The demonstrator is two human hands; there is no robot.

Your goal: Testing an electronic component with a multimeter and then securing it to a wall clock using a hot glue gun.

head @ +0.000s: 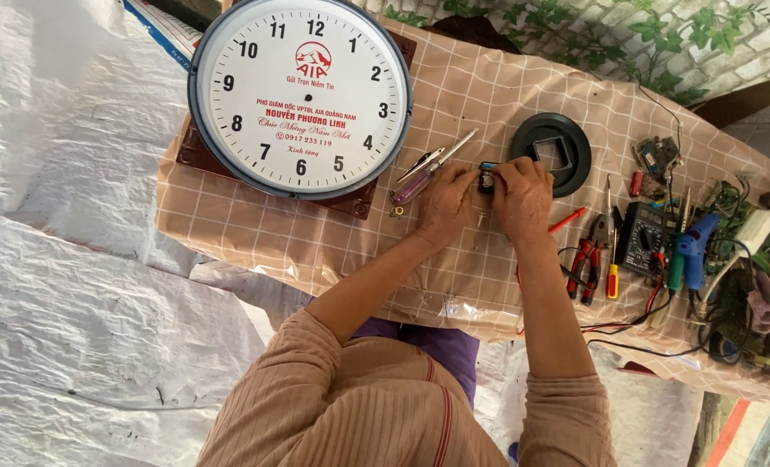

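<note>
Left hand (444,206) and right hand (523,197): both rest on the counter (316,233), which is covered in a beige checked cloth, fingers pinched from either side on a small black clock mechanism with a blue part (487,177) held between them at the counter's middle. Purple-handled screwdriver (421,176): lies just beside the left hand, next to metal tweezers (420,164). Large round white-faced wall clock with a blue rim (299,97): lies face up, left of the hands. Black round plastic ring with a square opening (551,153): just behind the right hand. Red-handled pliers (586,259), black multimeter (642,238): right of the hands, among tangled wires.
</note>
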